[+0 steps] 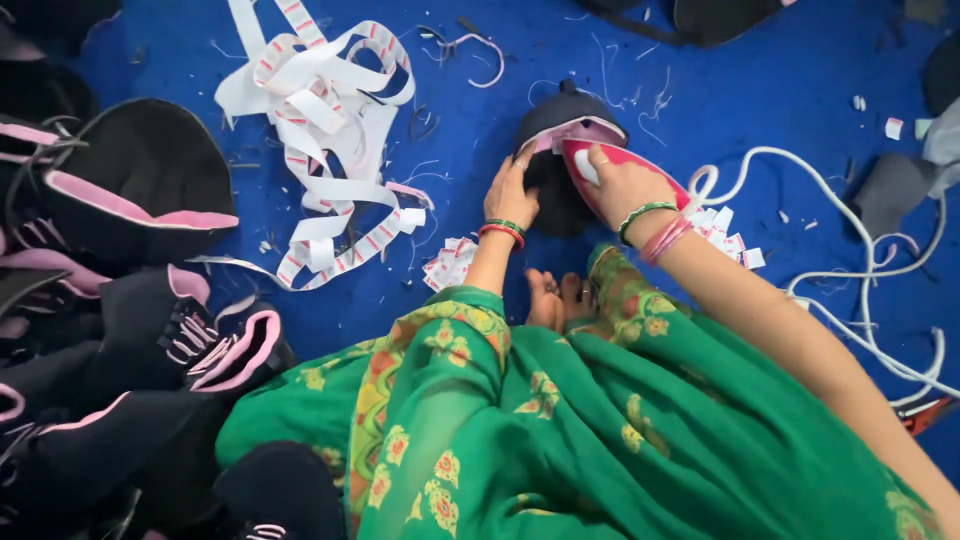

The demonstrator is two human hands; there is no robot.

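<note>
Right hand (625,185) grip clamped on pink iron (600,165), pressing black cap (560,170) | left hand (512,195) fingers together, steadying cap beside iron | cap judged light, soft; hold at brim | label strips (320,120) left of cap, on blue floor (760,110).

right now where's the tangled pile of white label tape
In the head view, the white label tape lies on the blue floor, upper left, between the black shoe uppers and the left hand.

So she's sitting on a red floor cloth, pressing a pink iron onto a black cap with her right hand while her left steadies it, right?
Nearly. The floor cloth is blue, not red, as the head view shows. The rest holds: the right hand presses the pink iron on the black cap while the left hand steadies it.
</note>
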